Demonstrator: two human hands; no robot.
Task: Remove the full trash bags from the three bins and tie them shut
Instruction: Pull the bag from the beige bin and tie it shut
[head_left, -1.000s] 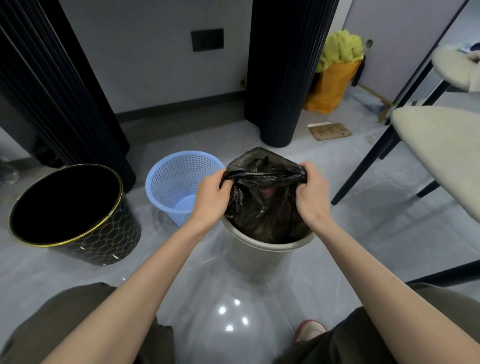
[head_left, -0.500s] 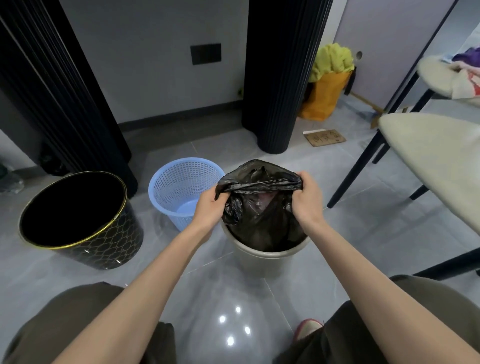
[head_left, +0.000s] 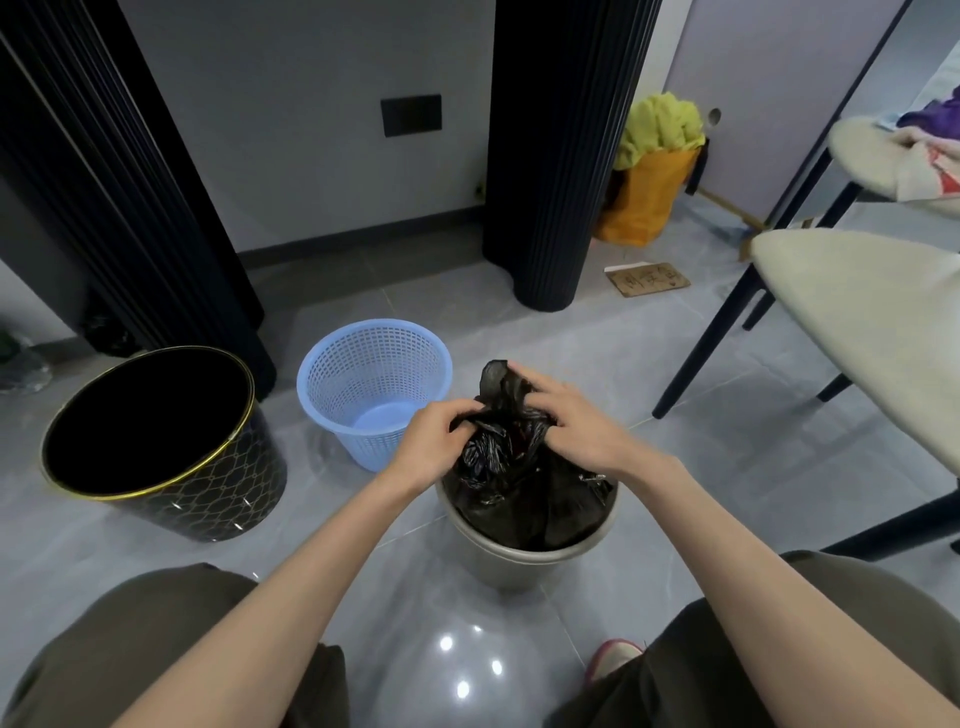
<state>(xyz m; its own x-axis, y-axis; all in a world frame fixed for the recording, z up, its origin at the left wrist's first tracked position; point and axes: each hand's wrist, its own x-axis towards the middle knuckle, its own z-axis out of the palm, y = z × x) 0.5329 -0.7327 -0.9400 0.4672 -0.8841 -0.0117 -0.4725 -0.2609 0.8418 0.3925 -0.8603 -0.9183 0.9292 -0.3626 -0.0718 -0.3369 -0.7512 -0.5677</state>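
Since the frame half a second back, both hands have closed in on each other. The mouth of the trash bag (head_left: 519, 483), then stretched wide between them, is now bunched into a narrow neck.

From the head camera, the only writing I can find is on a scrap of cardboard (head_left: 649, 279) lying flat on the floor (head_left: 701, 415) beyond the bins. It has dark handwritten marks that I cannot read. The black bin (head_left: 156, 431) on the left carries a gold rim and a gold net pattern but no label I can make out. The blue basket (head_left: 374, 384) beside it is plain mesh.

The trash bag is thin, glossy black plastic, heavily creased, with a loose flap sticking up at the top. Its body sits inside the grey bin (head_left: 519, 556), filling the opening up to the rim. The gathered neck rises above it.

My left hand (head_left: 434, 441) has its fingers curled round the left side of that neck. My right hand (head_left: 566, 421) comes in from the other side, fingers laid over the flap and bent down onto the plastic, pinching it. The two hands nearly touch, with the bag's neck between them, directly above the bin.

A pale padded chair (head_left: 857, 312) stands to the right, and an orange bag (head_left: 649, 202) stuffed with yellow cloth leans against the far wall.
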